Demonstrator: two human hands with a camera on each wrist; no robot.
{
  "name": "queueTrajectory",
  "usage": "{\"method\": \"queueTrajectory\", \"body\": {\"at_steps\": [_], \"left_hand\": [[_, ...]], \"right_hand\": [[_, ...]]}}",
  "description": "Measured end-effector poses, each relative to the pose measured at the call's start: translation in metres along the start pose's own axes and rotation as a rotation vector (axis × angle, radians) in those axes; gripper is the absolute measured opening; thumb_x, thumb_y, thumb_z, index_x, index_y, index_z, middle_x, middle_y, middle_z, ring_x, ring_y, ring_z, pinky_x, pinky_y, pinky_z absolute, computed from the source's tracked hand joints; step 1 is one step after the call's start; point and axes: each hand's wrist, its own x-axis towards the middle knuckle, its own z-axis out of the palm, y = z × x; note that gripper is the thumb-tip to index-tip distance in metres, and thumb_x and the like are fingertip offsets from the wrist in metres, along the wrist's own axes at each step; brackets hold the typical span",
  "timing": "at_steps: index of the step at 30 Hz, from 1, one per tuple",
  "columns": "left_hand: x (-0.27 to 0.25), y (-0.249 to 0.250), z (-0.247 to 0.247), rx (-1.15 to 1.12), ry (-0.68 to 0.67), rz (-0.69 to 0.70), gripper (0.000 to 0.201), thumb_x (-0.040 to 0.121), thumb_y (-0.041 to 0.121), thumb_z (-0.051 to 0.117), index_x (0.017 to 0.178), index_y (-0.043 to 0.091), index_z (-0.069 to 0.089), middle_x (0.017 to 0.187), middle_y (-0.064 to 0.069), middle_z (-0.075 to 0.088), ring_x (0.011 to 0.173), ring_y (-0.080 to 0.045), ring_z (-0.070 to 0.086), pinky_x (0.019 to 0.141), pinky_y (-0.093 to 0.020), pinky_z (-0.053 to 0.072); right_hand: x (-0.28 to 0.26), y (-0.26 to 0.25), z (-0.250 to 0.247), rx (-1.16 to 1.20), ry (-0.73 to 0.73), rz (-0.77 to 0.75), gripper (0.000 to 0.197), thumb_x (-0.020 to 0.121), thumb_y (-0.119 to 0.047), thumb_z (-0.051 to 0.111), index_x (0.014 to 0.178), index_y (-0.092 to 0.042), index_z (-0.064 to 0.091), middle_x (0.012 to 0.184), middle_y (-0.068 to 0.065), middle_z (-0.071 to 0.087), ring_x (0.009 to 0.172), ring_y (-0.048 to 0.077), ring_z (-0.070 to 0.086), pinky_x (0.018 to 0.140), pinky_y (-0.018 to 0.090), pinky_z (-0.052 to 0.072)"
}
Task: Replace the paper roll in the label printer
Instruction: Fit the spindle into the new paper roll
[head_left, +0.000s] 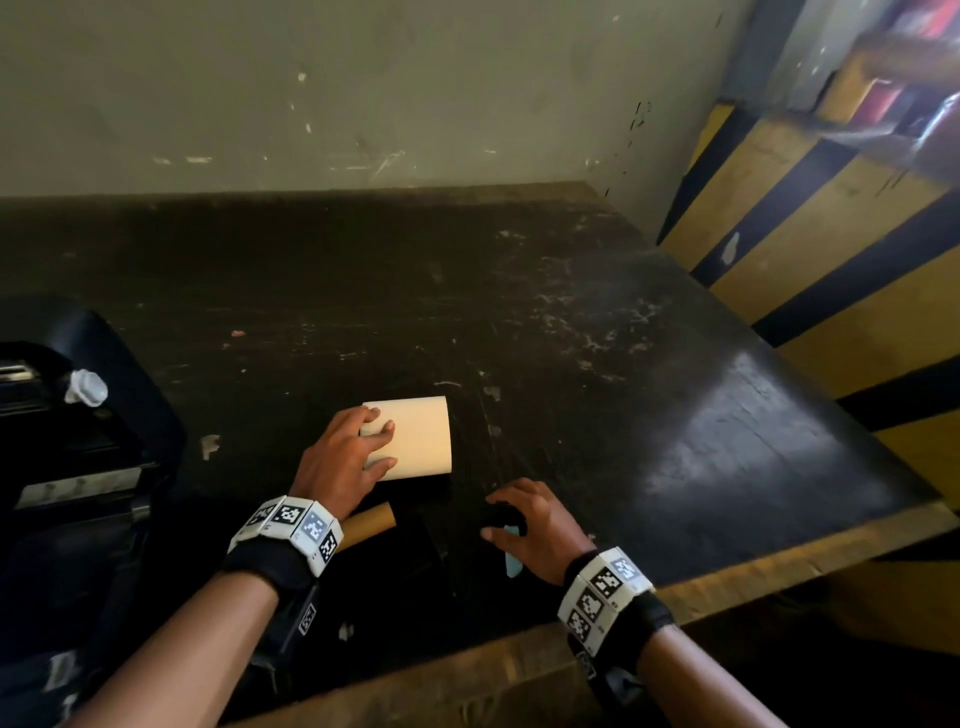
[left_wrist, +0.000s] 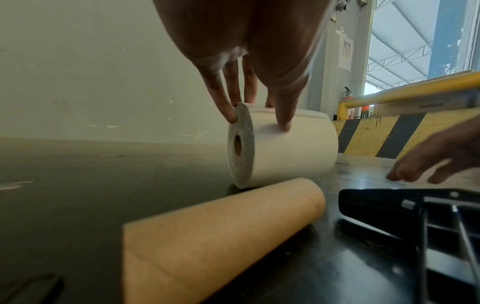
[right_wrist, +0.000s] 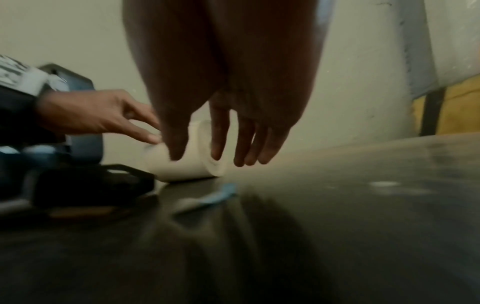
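Note:
A white paper roll (head_left: 415, 436) lies on its side on the dark table (head_left: 675, 415). My left hand (head_left: 382, 439) grips its left end from above, thumb on the near side and fingers over the top; in the left wrist view my left hand (left_wrist: 259, 115) clasps the roll (left_wrist: 291, 152). An empty brown cardboard core (head_left: 370, 522) (left_wrist: 221, 236) lies just in front of the roll. My right hand (head_left: 498, 519) (right_wrist: 221, 158) hovers low over the table to the right, fingers hanging and holding nothing. The open black label printer (head_left: 78, 441) stands at the left.
A light blue scrap (head_left: 513, 558) (right_wrist: 213, 197) lies under my right hand. A black plastic part (left_wrist: 415, 216) sits beside the core. A wall runs along the table's far edge, and a yellow-and-black striped barrier (head_left: 831, 249) stands to the right.

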Motion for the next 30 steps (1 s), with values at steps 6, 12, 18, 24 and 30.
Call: {"method": "queueTrajectory", "body": {"at_steps": [6, 12, 18, 24, 30], "left_hand": [[-0.001, 0.001, 0.001, 0.0, -0.003, 0.019, 0.045, 0.084, 0.022, 0.064, 0.127, 0.014, 0.053, 0.139, -0.005, 0.041, 0.135, -0.018, 0.029, 0.102, -0.039, 0.04], [0.005, -0.008, 0.001, -0.009, -0.023, 0.102, 0.043, 0.082, 0.014, 0.066, 0.123, 0.009, 0.056, 0.14, -0.011, 0.041, 0.136, -0.025, 0.028, 0.11, -0.039, 0.032], [0.015, -0.021, -0.003, 0.05, -0.084, 0.244, 0.044, 0.081, 0.017, 0.067, 0.122, 0.005, 0.056, 0.15, -0.009, 0.032, 0.139, -0.026, 0.025, 0.108, -0.03, 0.019], [0.021, -0.038, -0.011, 0.258, -0.082, 0.438, 0.043, 0.066, 0.014, 0.081, 0.105, 0.005, 0.067, 0.13, -0.014, 0.057, 0.125, -0.028, 0.045, 0.097, -0.043, 0.038], [0.017, -0.052, -0.005, 0.323, -0.064, 0.521, 0.05, 0.059, 0.014, 0.085, 0.105, 0.005, 0.066, 0.127, -0.015, 0.059, 0.137, -0.015, 0.023, 0.078, -0.052, 0.057]], "right_hand": [[0.014, -0.044, 0.032, 0.111, -0.207, 0.168, 0.058, 0.073, -0.059, 0.064, 0.117, -0.022, 0.058, 0.11, 0.002, 0.065, 0.098, 0.018, 0.063, 0.086, 0.034, 0.053], [0.012, -0.043, 0.034, 0.195, -0.075, 0.166, 0.034, 0.079, -0.035, 0.071, 0.104, -0.012, 0.066, 0.095, 0.005, 0.067, 0.083, 0.013, 0.06, 0.073, 0.021, 0.049], [-0.012, -0.004, -0.01, 0.404, 0.275, 0.216, 0.023, 0.077, -0.03, 0.075, 0.09, -0.013, 0.068, 0.082, 0.001, 0.069, 0.07, 0.011, 0.064, 0.059, 0.016, 0.051], [-0.02, 0.027, -0.034, 0.448, 0.573, 0.357, 0.02, 0.08, -0.027, 0.073, 0.09, -0.011, 0.066, 0.085, 0.005, 0.07, 0.076, 0.018, 0.066, 0.073, 0.038, 0.058], [0.009, 0.02, -0.022, 0.483, 0.574, 0.422, 0.019, 0.081, -0.028, 0.071, 0.09, -0.012, 0.064, 0.083, 0.003, 0.068, 0.072, 0.018, 0.067, 0.069, 0.039, 0.06]]}}
